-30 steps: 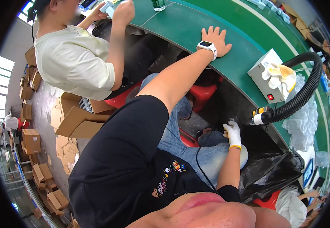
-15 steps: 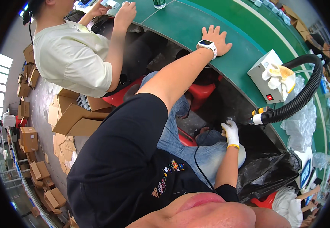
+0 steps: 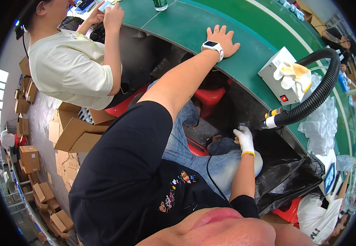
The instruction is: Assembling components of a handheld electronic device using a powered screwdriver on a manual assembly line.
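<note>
My left hand (image 3: 225,42) lies flat on the green tabletop (image 3: 186,28), fingers spread and holding nothing. A white watch (image 3: 213,47) sits on that wrist. Low beside my right knee, my right hand (image 3: 244,139) wears a white glove with a yellow cuff. Its fingers are closed on a small clear, greyish piece (image 3: 242,126), too small to name. To the right of this hand is the nozzle end of a black corrugated hose (image 3: 309,111), which hangs over the table edge and touches neither hand.
A white box with a red switch (image 3: 278,78) stands on the table, a worn white glove (image 3: 294,78) draped on it. Clear plastic bags (image 3: 322,127) lie beyond. At left a co-worker (image 3: 69,65) handles a small light-coloured item. A black plastic sheet (image 3: 288,180) hangs at lower right; an open carton (image 3: 79,131) stands at left.
The whole view has shifted slightly, so most things appear further left. My left hand still rests on the table and my right hand still holds the small piece. Another person shows more at lower right.
</note>
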Tool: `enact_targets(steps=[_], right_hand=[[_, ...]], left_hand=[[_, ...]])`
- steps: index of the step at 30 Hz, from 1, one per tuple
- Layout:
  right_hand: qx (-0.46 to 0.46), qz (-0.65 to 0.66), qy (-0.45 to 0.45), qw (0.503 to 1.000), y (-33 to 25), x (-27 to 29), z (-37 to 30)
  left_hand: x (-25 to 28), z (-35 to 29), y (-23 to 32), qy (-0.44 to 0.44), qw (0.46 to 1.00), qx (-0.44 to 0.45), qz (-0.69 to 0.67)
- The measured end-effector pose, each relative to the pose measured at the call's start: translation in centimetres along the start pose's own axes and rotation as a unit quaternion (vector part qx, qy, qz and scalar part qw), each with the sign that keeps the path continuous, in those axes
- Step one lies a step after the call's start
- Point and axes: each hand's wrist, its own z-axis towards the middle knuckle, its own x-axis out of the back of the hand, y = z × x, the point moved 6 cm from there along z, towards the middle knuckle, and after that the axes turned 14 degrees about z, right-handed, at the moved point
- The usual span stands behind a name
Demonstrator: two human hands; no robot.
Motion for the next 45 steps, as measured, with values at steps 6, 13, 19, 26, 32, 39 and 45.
enact_targets(steps=[6, 13, 19, 26, 32, 39, 45], right_hand=[[-0.003, 0.006, 0.004, 1.0, -0.4, -0.3, -0.3], [0.003, 0.009, 0.011, 1.0, -0.1, 0.2, -0.4], [-0.001, 0.011, 0.002, 1.0, 0.0, -0.1, 0.0], [-0.005, -0.002, 0.001, 1.0, -0.1, -0.3, 0.1], [-0.002, 0.012, 0.004, 1.0, 0.1, 0.1, 0.0], [-0.009, 0.01, 0.002, 1.0, 0.0, -0.2, -0.1], [-0.004, -0.01, -0.005, 1.0, -0.3, -0.4, -0.1]], left_hand=[[0.0, -0.1, -0.1, -0.002, 1.0, 0.002, 0.003], [0.1, -0.1, 0.2, -0.007, 1.0, 0.002, 0.001], [0.0, -0.2, -0.2, 0.019, 1.0, 0.01, -0.018], [-0.2, 0.2, 0.0, -0.014, 0.999, 0.007, 0.03], [0.2, 0.0, 0.0, 0.01, 1.0, 0.007, -0.011], [0.0, -0.1, 0.0, -0.015, 1.0, 0.004, 0.019], [0.6, 0.2, -0.7, 0.013, 1.0, -0.018, 0.01]])
